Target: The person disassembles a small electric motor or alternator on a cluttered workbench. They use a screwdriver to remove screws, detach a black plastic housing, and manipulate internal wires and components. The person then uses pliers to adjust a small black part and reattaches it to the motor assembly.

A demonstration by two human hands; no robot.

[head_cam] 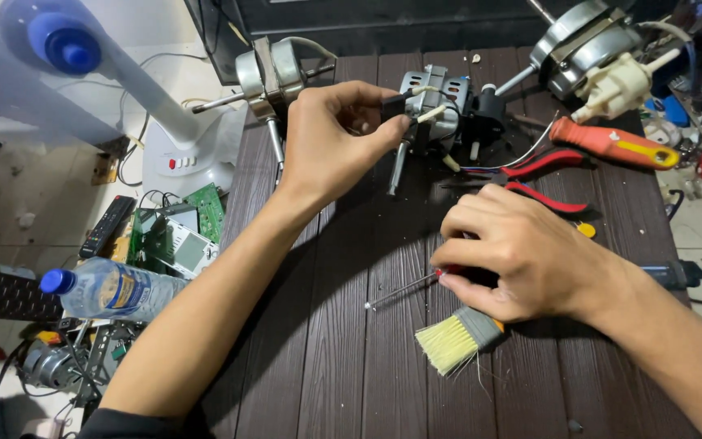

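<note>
Meanwhile left hand [331, 138] pinches the fan motor [432, 106]; right hand [522, 260] grips a screwdriver [404, 290].

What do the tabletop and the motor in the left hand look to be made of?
Tabletop: dark brown planks with a pressed wood-grain texture, matte; possibly composite rather than real wood. Motor pinched by the left hand: bare grey metal with a dull shine, plus what looks like black plastic.

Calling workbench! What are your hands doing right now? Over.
Left hand pinching small fan motor. Right hand gripping screwdriver on table. Brush under right wrist.
</note>
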